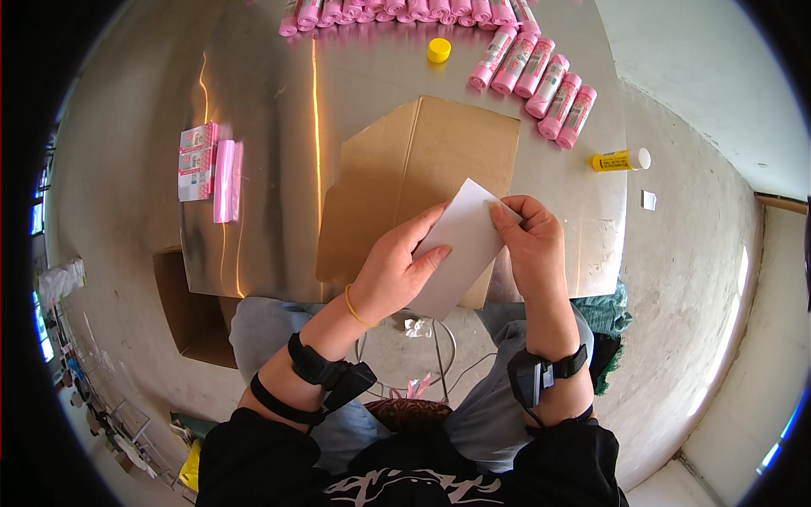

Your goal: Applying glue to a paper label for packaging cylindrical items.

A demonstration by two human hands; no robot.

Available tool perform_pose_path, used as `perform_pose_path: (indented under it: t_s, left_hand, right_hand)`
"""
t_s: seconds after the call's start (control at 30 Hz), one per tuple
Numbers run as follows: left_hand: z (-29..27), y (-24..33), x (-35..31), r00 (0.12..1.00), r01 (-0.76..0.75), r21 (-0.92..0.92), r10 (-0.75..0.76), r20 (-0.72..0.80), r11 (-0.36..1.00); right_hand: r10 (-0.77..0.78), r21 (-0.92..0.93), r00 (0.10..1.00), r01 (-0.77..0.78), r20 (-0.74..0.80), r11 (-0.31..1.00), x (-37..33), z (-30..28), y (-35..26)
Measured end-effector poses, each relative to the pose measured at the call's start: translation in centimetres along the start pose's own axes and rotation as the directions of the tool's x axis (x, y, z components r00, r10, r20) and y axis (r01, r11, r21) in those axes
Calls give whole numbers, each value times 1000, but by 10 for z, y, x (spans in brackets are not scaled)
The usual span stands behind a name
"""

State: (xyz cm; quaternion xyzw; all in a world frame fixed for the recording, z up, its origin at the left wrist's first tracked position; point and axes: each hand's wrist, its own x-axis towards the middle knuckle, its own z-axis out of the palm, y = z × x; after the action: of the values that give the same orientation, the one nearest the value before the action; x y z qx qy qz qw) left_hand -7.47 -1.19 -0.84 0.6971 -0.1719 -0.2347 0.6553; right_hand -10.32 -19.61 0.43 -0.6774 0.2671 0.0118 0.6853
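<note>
Between both hands I hold a plain white sheet of paper point(465, 245), tilted over the table's near edge. My left hand point(401, 258) grips its left side, thumb on top and fingers behind. At the upper right corner, my right hand point(534, 237) pinches it between thumb and curled fingers. Beneath the paper, a flat piece of brown cardboard point(380, 182) lies on the metal table point(270, 101). To the left are a pink roll point(225, 182) without a band and a stack of printed pink-and-white labels point(197, 162).
Pink rolls with paper bands line the far edge point(405, 10), and several more point(532, 72) run down the right. A yellow cap point(438, 51) and a yellow glue stick point(621, 160) stand apart. An open cardboard box point(198, 321) sits on the floor at left.
</note>
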Motion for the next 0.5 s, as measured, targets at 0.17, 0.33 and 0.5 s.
perform_pose_path:
  t_s: [0.17, 0.33, 0.5]
  left_hand:
    - [-1, -2, 0, 998, 61, -39, -60, 34, 997]
    - [2, -12, 1, 995, 89, -126, -94, -34, 988]
    - [4, -19, 4, 970, 58, -212, -105, -219, 975]
  right_hand:
    - [-19, -89, 999, 16, -27, 996, 0, 2, 0]
    - [28, 231, 998, -40, 55, 972, 1, 4, 11]
    - [37, 59, 989, -46, 145, 997, -17, 22, 25]
